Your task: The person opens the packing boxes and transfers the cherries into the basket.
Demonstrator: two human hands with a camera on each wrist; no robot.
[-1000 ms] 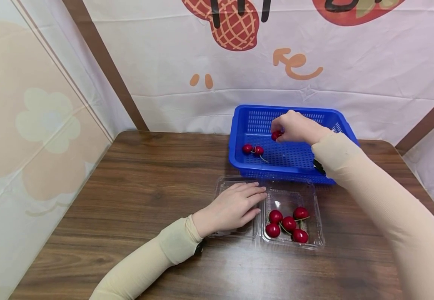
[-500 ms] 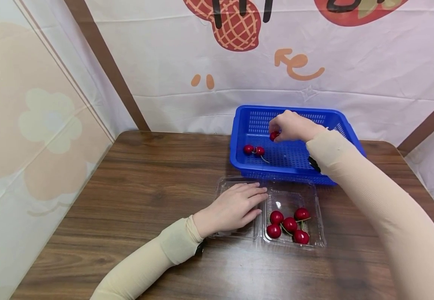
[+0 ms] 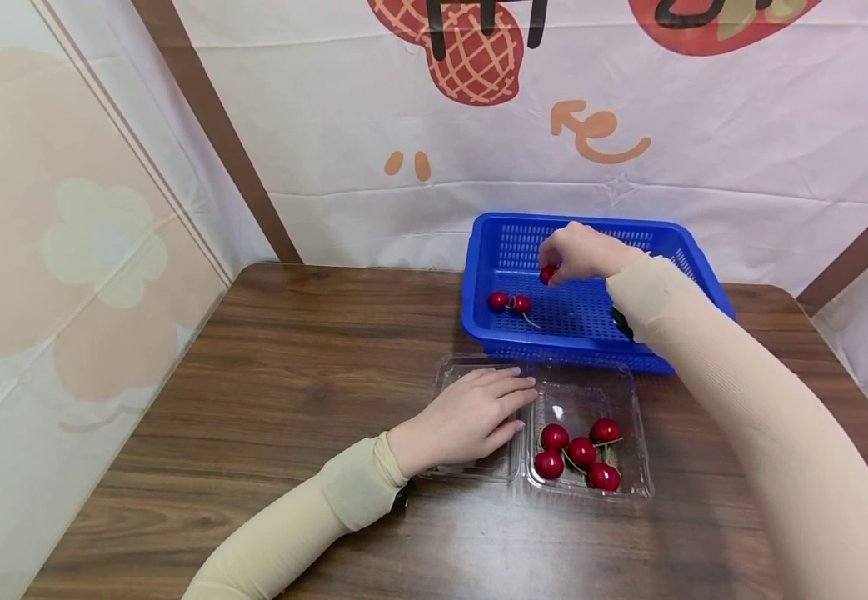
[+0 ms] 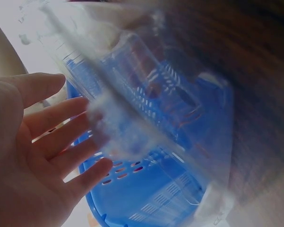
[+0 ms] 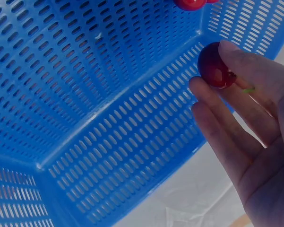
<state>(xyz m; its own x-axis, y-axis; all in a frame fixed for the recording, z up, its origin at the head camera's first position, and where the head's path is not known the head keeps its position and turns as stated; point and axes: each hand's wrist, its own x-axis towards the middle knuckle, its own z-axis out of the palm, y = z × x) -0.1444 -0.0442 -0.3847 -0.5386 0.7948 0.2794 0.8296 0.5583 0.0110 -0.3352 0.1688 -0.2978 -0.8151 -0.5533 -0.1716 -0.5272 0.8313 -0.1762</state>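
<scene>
My right hand [image 3: 580, 252] pinches a dark red cherry [image 5: 214, 66] between thumb and fingertips, over the inside of the blue basket [image 3: 554, 342]. A bit of green stem shows by the fingers in the right wrist view. Two more cherries [image 3: 521, 305] lie on the basket floor at its left, one with a long stem. My left hand [image 3: 471, 414] rests palm down, fingers spread, on the left half of an open clear plastic clamshell box [image 3: 632, 400]. Several stemmed cherries [image 3: 581, 451] sit in the box's right half.
Both containers stand on a brown wood-grain table [image 3: 269, 358], the basket right behind the clear box. A white printed cloth [image 3: 344, 125] hangs at the table's back edge, and another patterned cloth [image 3: 52, 250] hangs along the left side.
My right hand has shifted slightly left within the basket, still pinching the cherry. The left hand stays on the clear box, and the cherries lying in both containers keep their places.
</scene>
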